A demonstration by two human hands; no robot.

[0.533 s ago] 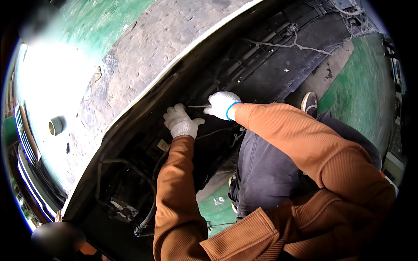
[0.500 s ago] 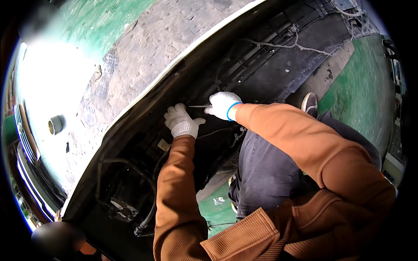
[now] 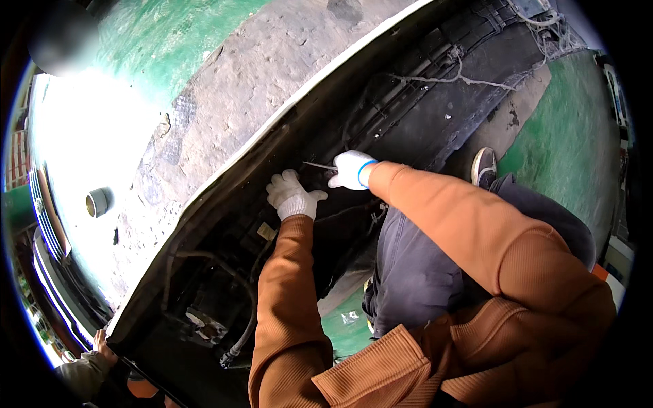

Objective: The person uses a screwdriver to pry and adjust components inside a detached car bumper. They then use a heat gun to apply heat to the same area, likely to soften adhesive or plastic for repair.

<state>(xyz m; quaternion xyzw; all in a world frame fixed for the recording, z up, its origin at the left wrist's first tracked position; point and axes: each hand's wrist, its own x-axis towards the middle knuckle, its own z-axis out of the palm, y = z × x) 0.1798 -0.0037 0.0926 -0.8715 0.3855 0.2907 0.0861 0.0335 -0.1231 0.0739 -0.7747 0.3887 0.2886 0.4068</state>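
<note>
My left hand (image 3: 291,195), in a white knit glove, lies with fingers spread on the dark inner side of a large curved, white-edged vehicle body piece (image 3: 449,115), apparently a bumper. Just right of it, my right hand (image 3: 350,170), also gloved and with a blue cuff edge, is closed on a thin straight tool (image 3: 318,166) that points left toward the recess above my left fingertips. The tool's tip is too small to make out. Hoses, a small pale label (image 3: 266,231) and a metal bracket (image 3: 206,326) sit inside the piece.
Loose cables (image 3: 469,80) run along the piece's upper right. A co-worker's hand (image 3: 103,347) grips its lower-left end. A short cylinder (image 3: 96,202) stands on the floor beyond, near long stacked parts (image 3: 54,279) at the left. My leg and shoe (image 3: 483,166) are beside the piece.
The view has shifted slightly, with the piece and my left hand a little rightward in the picture. The tool's tip sits slightly higher. The co-worker's hand and sleeve show more at lower left.
</note>
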